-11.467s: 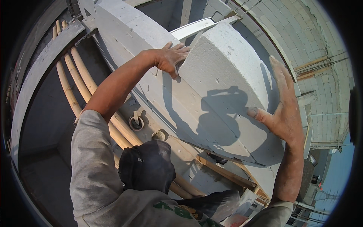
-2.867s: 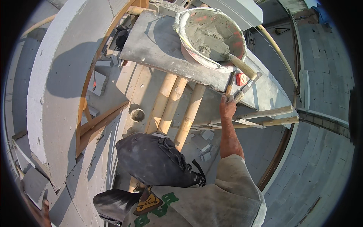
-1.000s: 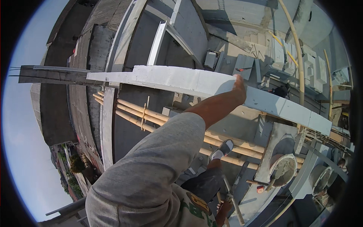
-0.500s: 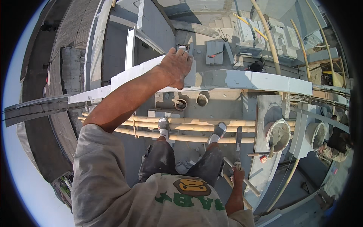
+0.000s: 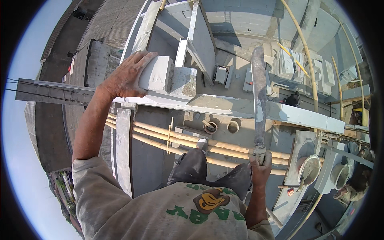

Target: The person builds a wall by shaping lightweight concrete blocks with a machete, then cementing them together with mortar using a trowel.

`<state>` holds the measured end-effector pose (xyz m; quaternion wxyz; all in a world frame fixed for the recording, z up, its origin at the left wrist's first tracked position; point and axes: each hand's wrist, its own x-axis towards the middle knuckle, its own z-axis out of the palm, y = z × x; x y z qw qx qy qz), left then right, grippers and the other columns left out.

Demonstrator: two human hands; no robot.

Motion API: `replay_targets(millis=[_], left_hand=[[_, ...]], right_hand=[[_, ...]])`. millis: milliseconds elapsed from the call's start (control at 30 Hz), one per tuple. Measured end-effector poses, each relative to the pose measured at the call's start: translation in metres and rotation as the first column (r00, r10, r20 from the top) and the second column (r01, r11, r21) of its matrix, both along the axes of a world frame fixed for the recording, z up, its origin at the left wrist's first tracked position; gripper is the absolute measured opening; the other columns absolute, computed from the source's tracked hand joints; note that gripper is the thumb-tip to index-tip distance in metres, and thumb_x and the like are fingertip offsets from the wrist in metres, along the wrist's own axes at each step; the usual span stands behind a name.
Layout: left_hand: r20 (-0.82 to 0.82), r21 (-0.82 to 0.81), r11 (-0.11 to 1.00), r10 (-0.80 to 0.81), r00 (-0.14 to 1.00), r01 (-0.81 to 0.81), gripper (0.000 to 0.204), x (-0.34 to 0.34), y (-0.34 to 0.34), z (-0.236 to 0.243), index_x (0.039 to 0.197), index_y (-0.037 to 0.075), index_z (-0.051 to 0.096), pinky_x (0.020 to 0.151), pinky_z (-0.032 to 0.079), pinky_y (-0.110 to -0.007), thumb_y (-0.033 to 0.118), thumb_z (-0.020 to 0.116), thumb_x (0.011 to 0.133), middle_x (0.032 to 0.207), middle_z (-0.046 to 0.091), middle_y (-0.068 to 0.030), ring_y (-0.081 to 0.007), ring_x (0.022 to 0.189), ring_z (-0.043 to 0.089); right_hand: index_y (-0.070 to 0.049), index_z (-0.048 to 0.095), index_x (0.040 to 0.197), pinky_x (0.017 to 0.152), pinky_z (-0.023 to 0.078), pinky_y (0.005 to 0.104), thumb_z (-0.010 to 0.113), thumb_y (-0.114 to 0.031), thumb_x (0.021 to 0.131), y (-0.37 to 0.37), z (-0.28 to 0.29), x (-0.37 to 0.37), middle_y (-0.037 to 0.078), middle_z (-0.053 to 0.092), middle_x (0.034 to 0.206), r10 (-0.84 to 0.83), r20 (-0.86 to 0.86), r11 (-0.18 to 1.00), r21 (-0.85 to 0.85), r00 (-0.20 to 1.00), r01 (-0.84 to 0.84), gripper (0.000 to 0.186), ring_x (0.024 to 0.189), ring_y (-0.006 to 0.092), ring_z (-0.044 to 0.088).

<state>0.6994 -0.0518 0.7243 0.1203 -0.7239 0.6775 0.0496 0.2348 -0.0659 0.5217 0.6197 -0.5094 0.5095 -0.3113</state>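
My left hand point(image 5: 130, 78) is closed round the end of a white lightweight block point(image 5: 155, 75) on top of the wall, thumb on the near side and fingers over the far side. Touching it on the right is another block point(image 5: 184, 82) with grey mortar on its rough end. In my right hand point(image 5: 261, 168) is a machete point(image 5: 259, 96), gripped by its handle. Its long, mortar-smeared blade points away from me, across the view of the wall point(image 5: 304, 116).
Below me, bamboo poles point(image 5: 224, 148) run along the wall, and my shoe point(image 5: 202, 145) rests on them. A bucket of mortar point(image 5: 309, 170) stands on a board at right. Two buckets sit far below, left one point(image 5: 210, 127). Stacked blocks point(image 5: 284, 64) lie beyond the wall.
My left hand has moved left along the wall and now grips the block. My right hand has raised the machete from low beside my leg. The view has shifted left.
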Motion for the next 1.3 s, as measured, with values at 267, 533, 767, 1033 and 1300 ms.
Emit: replay_targets(millis=[267, 533, 767, 1033, 1300], left_hand=[[-0.227, -0.106, 0.973, 0.177, 0.958, -0.204, 0.119, 0.101, 0.066, -0.004, 0.143, 0.007, 0.032, 0.113, 0.028, -0.044, 0.039, 0.083, 0.040, 0.139, 0.039, -0.0196, -0.0387, 0.129, 0.037], [-0.306, -0.220, 0.902, 0.297, 0.904, -0.371, 0.114, 0.112, 0.127, -0.015, 0.141, 0.006, 0.033, 0.111, 0.031, -0.042, 0.029, 0.086, 0.043, 0.139, 0.038, -0.0183, -0.0370, 0.129, 0.035], [-0.365, -0.296, 0.842, 0.336, 0.868, -0.451, 0.111, 0.095, 0.155, -0.018, 0.140, 0.006, 0.034, 0.111, 0.030, -0.043, 0.029, 0.085, 0.044, 0.137, 0.040, -0.0188, -0.0377, 0.127, 0.036], [-0.418, -0.324, 0.736, 0.452, 0.788, -0.594, 0.110, 0.088, 0.204, -0.032, 0.139, 0.003, 0.036, 0.110, 0.031, -0.043, 0.031, 0.081, 0.042, 0.133, 0.041, -0.0198, -0.0389, 0.124, 0.038], [-0.494, -0.360, 0.693, 0.427, 0.758, -0.625, 0.107, 0.088, 0.244, -0.040, 0.137, 0.002, 0.036, 0.110, 0.030, -0.044, 0.024, 0.084, 0.044, 0.134, 0.041, -0.0194, -0.0386, 0.125, 0.036]], right_hand=[[0.000, 0.054, 0.101, 0.064, 0.047, 0.0267, 0.071, -0.017, 0.079, 0.040, 0.063, 0.152, 0.006, 0.059, 0.082, 0.320, 0.077, 0.947, -0.057, 0.944, -0.316, 0.033, 0.070, 0.0114, 0.056], [0.001, 0.054, 0.091, 0.061, 0.048, 0.0305, 0.067, -0.014, 0.081, 0.076, 0.092, 0.233, 0.010, 0.061, 0.071, 0.311, 0.178, 0.937, -0.222, 0.934, -0.270, 0.022, 0.064, 0.0167, 0.060], [0.002, 0.053, 0.086, 0.060, 0.047, 0.0424, 0.063, -0.017, 0.084, 0.059, 0.102, 0.276, 0.022, 0.059, 0.072, 0.548, -0.006, 0.814, -0.227, 0.836, -0.535, 0.022, 0.068, 0.0415, 0.060], [0.004, 0.053, 0.090, 0.065, 0.047, 0.0457, 0.057, -0.020, 0.090, 0.076, 0.176, 0.329, 0.025, 0.060, 0.078, 0.591, -0.064, 0.676, -0.505, 0.804, -0.537, 0.025, 0.074, 0.0434, 0.060], [0.006, 0.057, 0.102, 0.074, 0.048, 0.0491, 0.053, -0.026, 0.090, 0.121, 0.158, 0.390, 0.029, 0.063, 0.084, 0.685, -0.340, 0.576, -0.289, 0.644, -0.765, 0.035, 0.080, 0.0464, 0.061]])
